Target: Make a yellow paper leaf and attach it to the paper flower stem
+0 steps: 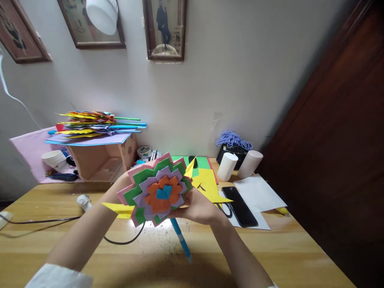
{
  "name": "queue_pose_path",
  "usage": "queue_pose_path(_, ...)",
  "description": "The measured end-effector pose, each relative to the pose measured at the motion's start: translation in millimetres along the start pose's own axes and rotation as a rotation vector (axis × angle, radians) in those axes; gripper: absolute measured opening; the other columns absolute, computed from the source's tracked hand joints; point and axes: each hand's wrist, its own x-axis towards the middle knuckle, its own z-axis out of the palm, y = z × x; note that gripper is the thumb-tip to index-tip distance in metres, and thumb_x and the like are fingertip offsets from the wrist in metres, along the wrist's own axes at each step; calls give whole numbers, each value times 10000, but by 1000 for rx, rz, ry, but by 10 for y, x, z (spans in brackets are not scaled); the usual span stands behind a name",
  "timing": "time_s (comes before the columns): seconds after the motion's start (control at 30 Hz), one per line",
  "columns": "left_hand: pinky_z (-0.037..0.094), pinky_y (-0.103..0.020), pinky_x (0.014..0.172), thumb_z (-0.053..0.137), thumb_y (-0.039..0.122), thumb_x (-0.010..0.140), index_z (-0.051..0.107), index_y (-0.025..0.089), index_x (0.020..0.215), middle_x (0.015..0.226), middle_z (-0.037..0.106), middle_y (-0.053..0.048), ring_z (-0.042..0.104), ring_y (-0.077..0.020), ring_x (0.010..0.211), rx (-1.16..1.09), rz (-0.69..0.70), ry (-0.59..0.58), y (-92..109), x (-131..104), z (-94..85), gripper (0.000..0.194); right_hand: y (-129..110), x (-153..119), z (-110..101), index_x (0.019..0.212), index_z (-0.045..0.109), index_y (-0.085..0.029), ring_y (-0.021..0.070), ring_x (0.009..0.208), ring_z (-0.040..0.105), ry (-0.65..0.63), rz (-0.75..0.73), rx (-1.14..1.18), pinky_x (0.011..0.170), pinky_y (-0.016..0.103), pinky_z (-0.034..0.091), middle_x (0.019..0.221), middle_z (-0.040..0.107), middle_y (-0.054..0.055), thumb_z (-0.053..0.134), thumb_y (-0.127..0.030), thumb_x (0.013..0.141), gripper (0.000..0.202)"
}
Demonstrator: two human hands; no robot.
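Observation:
A layered paper flower in pink, green, lilac and orange, with a blue heart at its centre, faces me above the table. Its blue stem points down and slightly right. Yellow pointed paper leaves stick out on both sides. My right hand grips the flower at its lower right, thumb along the underside. Behind the flower's upper left lies my left hand, mostly covered by the petals, its fingers hidden.
Stacked paper flowers rest on a cardboard box at the back left. Two white rolls, blue yarn, a phone and white paper are on the right. A black cable crosses the wooden table.

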Motion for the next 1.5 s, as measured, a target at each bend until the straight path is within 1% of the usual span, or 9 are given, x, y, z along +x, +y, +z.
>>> queue_pose_path(0.17, 473, -286, 731, 634, 257, 691, 614, 127, 706, 772, 671, -40, 614, -160, 758, 140, -169, -486, 476, 179, 179, 132, -78, -37, 36, 969, 667, -174, 245, 932, 632, -86, 93, -14, 824, 360, 523, 907, 700, 42, 738, -256, 610, 375)
queue_pose_path(0.3, 442, -226, 569, 678, 322, 659, 625, 149, 715, 617, 629, 4, 561, -107, 550, 390, -158, -438, 650, 269, 83, 189, -128, -29, 42, 1040, 642, -194, 227, 922, 633, -103, 52, 56, 834, 353, 518, 957, 689, 37, 753, -249, 585, 472)
queue_pose_path(0.43, 383, -203, 494, 697, 392, 609, 646, 167, 707, 601, 615, 8, 526, -107, 526, 668, -135, -394, 809, 272, 71, 251, -122, -14, 61, 1071, 625, -214, 206, 898, 635, -86, 31, 59, 857, 352, 500, 974, 684, 26, 740, -246, 604, 483)
queue_pose_path(0.63, 331, -190, 484, 625, 430, 660, 641, 184, 643, 592, 587, 20, 480, -91, 530, 1084, -36, -423, 1123, 274, 270, 248, -64, -1, 56, 936, 666, -201, 235, 921, 618, 39, 32, -155, 775, 317, 509, 943, 688, 17, 704, -254, 635, 308)
queue_pose_path(0.83, 300, -230, 489, 570, 421, 685, 670, 170, 669, 530, 559, 5, 414, -83, 452, 1415, 132, -303, 1120, 346, 484, 270, 35, 59, 20, 747, 681, -179, 253, 823, 639, 160, 35, -306, 637, 280, 500, 761, 700, 13, 675, -250, 635, 133)
queue_pose_path(1.0, 301, -236, 480, 564, 396, 675, 674, 155, 693, 567, 591, -16, 431, -90, 454, 1417, 211, -166, 1067, 338, 567, 266, 41, 85, -18, 754, 675, -170, 259, 838, 642, 254, 21, -384, 624, 268, 488, 749, 700, 13, 669, -278, 634, 162)
queue_pose_path(1.23, 279, -238, 482, 574, 392, 658, 660, 144, 649, 552, 529, -5, 398, -92, 493, 1300, 283, -28, 974, 416, 485, 262, 45, 110, -61, 828, 660, -168, 248, 842, 653, 270, 51, -319, 655, 277, 496, 793, 710, 33, 639, -266, 669, 188)
queue_pose_path(1.33, 269, -235, 476, 561, 412, 672, 651, 139, 640, 540, 500, 2, 372, -89, 495, 1264, 309, -43, 938, 474, 431, 289, 46, 118, -69, 910, 658, -169, 237, 861, 649, 247, 56, -253, 695, 288, 502, 870, 709, 44, 639, -257, 673, 253)
queue_pose_path(1.5, 277, -226, 464, 524, 504, 686, 669, 148, 720, 576, 548, -10, 405, -94, 499, 1271, 183, -144, 958, 504, 344, 386, 38, 120, -64, 904, 662, -153, 249, 897, 635, 231, 89, -201, 711, 299, 502, 896, 707, 52, 647, -258, 663, 263)
